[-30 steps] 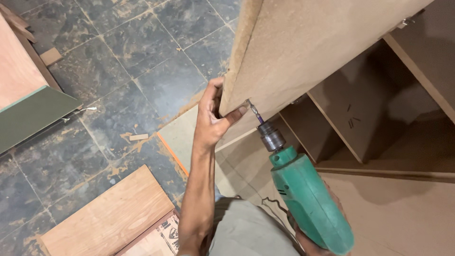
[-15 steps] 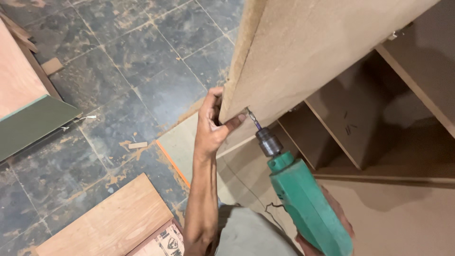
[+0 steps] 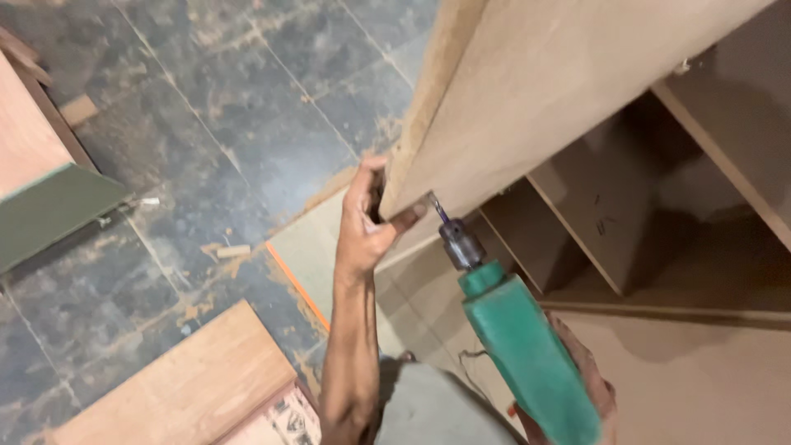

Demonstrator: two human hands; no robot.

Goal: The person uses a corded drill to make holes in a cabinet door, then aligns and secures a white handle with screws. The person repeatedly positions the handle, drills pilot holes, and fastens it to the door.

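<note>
board panel point(image 3: 527, 99) stands on edge over cabinet frame point(image 3: 610, 222), stiff, prob heavy. left hand point(image 3: 367, 222) fingers wrapped round its lower corner, good hold. right hand point(image 3: 589, 387) clenched on green drill point(image 3: 519, 338), bit at panel face nr the thumb.

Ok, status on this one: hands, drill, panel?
Left hand grips the wooden panel at its lower corner. Right hand holds the green drill, bit tip at the panel face. Nothing between bit and board.
</note>
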